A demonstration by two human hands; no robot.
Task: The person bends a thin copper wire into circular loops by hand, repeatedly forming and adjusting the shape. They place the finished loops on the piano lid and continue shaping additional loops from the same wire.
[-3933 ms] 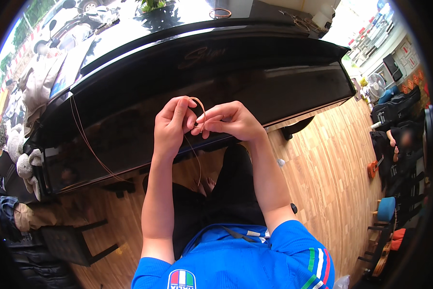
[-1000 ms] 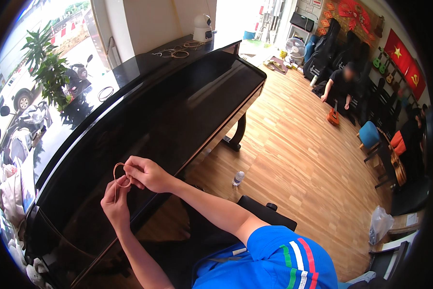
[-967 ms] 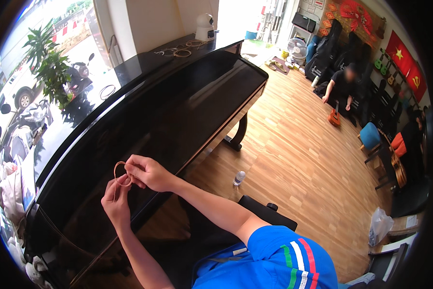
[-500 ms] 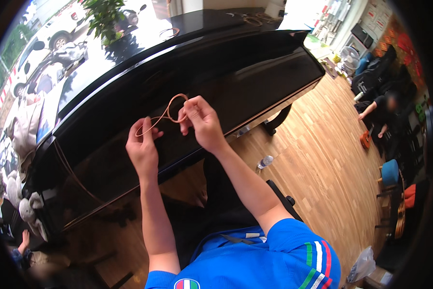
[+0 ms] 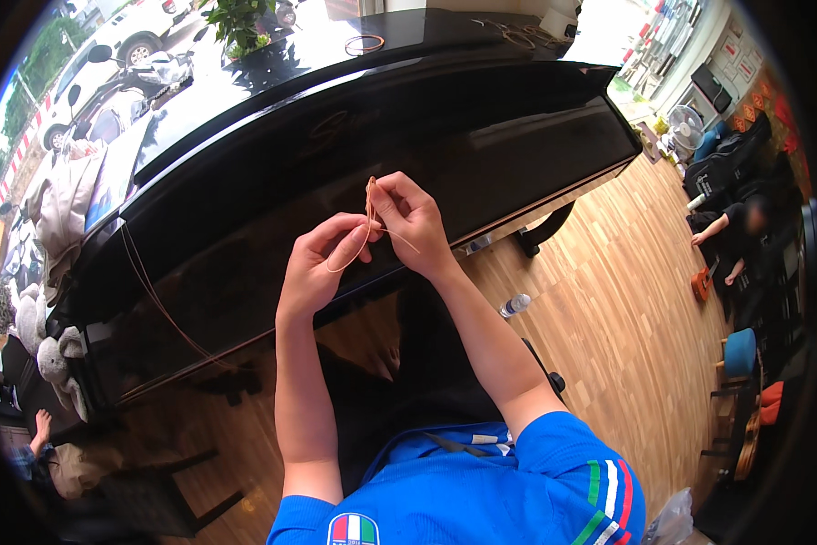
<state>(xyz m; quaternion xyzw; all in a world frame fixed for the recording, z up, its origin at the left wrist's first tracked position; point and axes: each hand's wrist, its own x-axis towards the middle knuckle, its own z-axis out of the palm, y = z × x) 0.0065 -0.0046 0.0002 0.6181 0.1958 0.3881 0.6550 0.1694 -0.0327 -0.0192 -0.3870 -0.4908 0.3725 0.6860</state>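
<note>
My left hand and my right hand meet above the front of a closed black piano. Both are closed on a thin tan cord. The fingertips of my right hand pinch its narrow upper loop, while my left thumb and fingers grip it slightly lower and to the left. A loose end slants down to the right below my right fingers. Similar strands hang over the piano's left front, and a coiled ring lies on its top.
Plush toys and cloth sit at the piano's left. A bottle stands on the wooden floor. To the right are a seated person, an orange ukulele and a blue stool. Another person's hand shows at lower left.
The view has swung back toward the piano's front. Since half a second ago my hands have come together, and the cord's wide loops have narrowed into an upright loop between my fingers.
</note>
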